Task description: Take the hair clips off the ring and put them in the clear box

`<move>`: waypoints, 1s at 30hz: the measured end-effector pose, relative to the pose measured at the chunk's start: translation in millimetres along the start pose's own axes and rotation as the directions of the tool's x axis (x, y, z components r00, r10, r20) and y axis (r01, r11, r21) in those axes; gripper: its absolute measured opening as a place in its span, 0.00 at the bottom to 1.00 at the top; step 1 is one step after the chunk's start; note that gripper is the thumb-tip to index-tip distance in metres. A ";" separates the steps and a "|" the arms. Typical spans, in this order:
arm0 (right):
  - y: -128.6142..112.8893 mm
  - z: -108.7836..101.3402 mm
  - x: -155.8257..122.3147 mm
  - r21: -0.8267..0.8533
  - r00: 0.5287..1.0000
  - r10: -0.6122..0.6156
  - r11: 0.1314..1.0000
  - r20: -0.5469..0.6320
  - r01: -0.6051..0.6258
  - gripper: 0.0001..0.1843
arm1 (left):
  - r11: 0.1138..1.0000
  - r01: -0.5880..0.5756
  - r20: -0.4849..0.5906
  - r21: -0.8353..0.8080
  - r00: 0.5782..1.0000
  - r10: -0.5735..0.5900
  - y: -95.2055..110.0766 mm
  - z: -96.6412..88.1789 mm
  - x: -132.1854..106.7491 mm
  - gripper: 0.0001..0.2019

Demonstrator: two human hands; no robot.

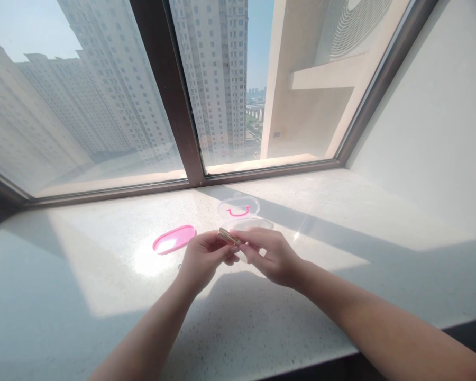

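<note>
A small, slim gold-coloured metal object (229,237) is held up between my two hands; its exact kind is hard to make out. My left hand (206,257) pinches its near left side between thumb and fingers. On the other side, my right hand (270,255) closes its thumb and fingertips on the right end. Just behind my hands lies a clear plastic case (239,203) with a curved pink handle, its lid raised or laid back and its near part largely covered by my hands. To the left, a pink oval tray (174,239) rests on the sill.
The speckled white windowsill (115,275) carries bright sun patches and shadows. A tiny dark item (180,267) sits beside my left wrist. Brown window frames (196,159) bound the back, a white wall (428,143) the right. The sill's front edge drops off at lower right.
</note>
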State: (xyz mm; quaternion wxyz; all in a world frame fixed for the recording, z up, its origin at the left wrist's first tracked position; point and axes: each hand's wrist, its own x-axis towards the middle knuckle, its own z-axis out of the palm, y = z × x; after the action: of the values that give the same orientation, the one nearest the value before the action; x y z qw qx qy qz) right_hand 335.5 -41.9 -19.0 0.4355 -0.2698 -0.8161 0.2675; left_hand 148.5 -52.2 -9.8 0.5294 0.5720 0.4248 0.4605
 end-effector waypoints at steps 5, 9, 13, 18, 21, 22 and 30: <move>1.0 -0.4 -1.2 0.015 0.999 -0.031 0.999 -0.008 0.031 0.20 | 1.000 0.021 -0.007 -0.002 1.000 -0.021 0.8 -1.4 -0.9 0.07; 2.6 0.5 -1.7 0.006 0.998 -0.055 0.998 -0.025 0.055 0.20 | 1.000 0.009 -0.001 0.009 1.000 -0.009 3.0 -0.7 -2.1 0.08; 3.5 1.5 -0.6 -0.013 0.997 -0.062 0.998 -0.038 0.061 0.20 | 1.000 -0.016 0.016 0.000 1.000 0.016 4.7 1.1 -2.8 0.09; 3.1 2.0 -0.9 -0.024 0.998 -0.060 0.998 -0.019 0.060 0.21 | 1.000 -0.024 0.014 0.014 1.000 0.024 3.6 0.5 -3.5 0.12; 1.4 1.5 -1.5 -0.004 1.000 0.010 1.000 -0.030 -0.011 0.19 | 0.996 -0.067 -0.002 0.065 0.998 0.067 2.4 0.1 -4.7 0.12; 0.9 1.4 -1.5 0.015 0.998 0.048 0.999 -0.036 -0.048 0.19 | 0.993 -0.087 -0.006 0.077 0.996 0.088 2.1 0.2 -5.3 0.12; 7.1 5.5 1.1 0.467 0.946 0.309 0.825 0.100 -0.319 0.24 | 0.971 -0.210 -0.009 0.115 0.977 0.212 -1.2 1.5 -6.5 0.07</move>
State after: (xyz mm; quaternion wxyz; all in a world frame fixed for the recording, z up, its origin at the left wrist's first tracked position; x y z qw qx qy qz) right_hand 331.8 -37.3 -25.7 0.4300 -0.2819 -0.6738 0.5307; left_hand 148.6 -58.8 -11.5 0.4397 0.6382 0.3924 0.4953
